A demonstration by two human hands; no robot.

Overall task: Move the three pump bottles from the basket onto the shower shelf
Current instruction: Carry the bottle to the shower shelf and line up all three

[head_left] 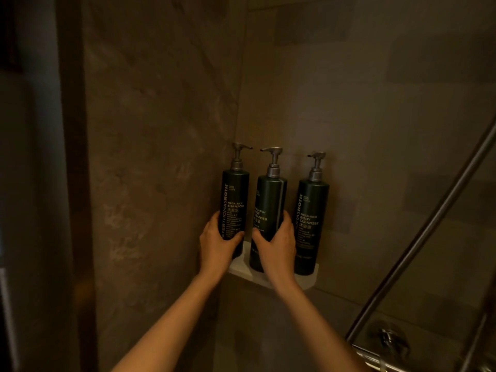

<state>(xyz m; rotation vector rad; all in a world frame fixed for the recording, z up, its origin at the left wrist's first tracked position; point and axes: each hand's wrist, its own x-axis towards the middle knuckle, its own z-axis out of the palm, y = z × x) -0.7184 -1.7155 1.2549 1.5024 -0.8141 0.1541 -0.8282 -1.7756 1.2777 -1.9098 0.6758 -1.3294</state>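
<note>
Three dark green pump bottles with grey pumps stand upright in a row on a small white shower shelf (308, 281) in the tiled corner. My left hand (218, 244) grips the lower part of the left bottle (235, 194), labelled shampoo. My right hand (276, 244) is wrapped around the lower part of the middle bottle (269, 202), labelled body cleanser. The right bottle (312, 210), also body cleanser, stands free near the shelf's right end. The basket is out of view.
Brown stone-look tile walls meet in the corner behind the shelf. A metal shower hose or rail (429, 226) runs diagonally at the right, down to chrome tap fittings (386, 342) at the bottom right. A dark door frame (75, 183) stands at the left.
</note>
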